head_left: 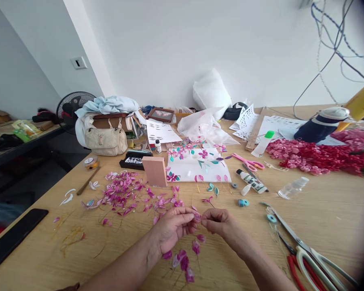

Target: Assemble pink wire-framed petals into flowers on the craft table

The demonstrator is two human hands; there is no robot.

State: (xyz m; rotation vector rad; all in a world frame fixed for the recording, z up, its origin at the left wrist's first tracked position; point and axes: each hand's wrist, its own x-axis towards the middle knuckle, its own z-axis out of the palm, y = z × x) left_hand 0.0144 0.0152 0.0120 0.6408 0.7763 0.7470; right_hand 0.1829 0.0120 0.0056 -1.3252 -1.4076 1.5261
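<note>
My left hand [176,226] pinches a small purple-pink artificial petal [197,217] between thumb and fingers. Close against the petal's right side, my right hand [221,223] is closed in a pinch; whatever its fingertips hold is too small to make out. Below the hands lie several loose magenta petals [184,262] on thin wire stems. A wide pile of pink petals [123,192] spreads over the table to the left. Just beyond my hands lies a small pink wired sprig [208,201].
A wooden block [155,171] stands before a white sheet [185,171] with flower pieces. To the right lie large scissors [299,242], pink scissors [248,161], a glue tube [252,180], a clear bottle [293,187] and a teal thread spool [243,203]. A phone [15,238] is at left.
</note>
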